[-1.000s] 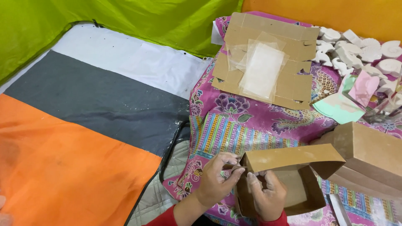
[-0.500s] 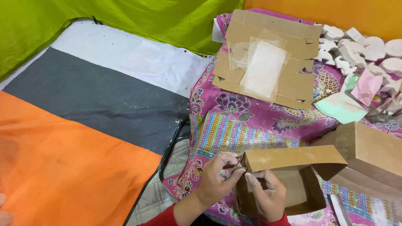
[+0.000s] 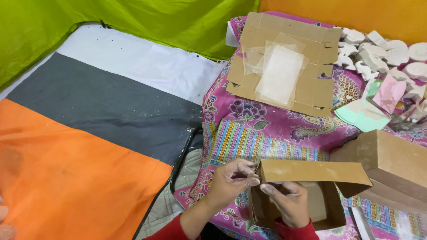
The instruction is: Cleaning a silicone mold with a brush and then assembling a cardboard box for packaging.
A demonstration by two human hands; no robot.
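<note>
On a pink patterned cloth (image 3: 267,120) beside flat cardboard (image 3: 311,53), the left hand (image 3: 229,182) pinches the corner of an open brown box (image 3: 311,171) while the right hand (image 3: 291,202) grips its near wall, both closed, barely shifted from a moment ago.

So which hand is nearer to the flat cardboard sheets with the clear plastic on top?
Left. The left hand pinches the open brown box at its near-left corner, closer to the flat cardboard sheets; the right hand grips the box's front wall, lower.

Flat cardboard (image 3: 284,66), white shapes (image 3: 378,51)
</note>
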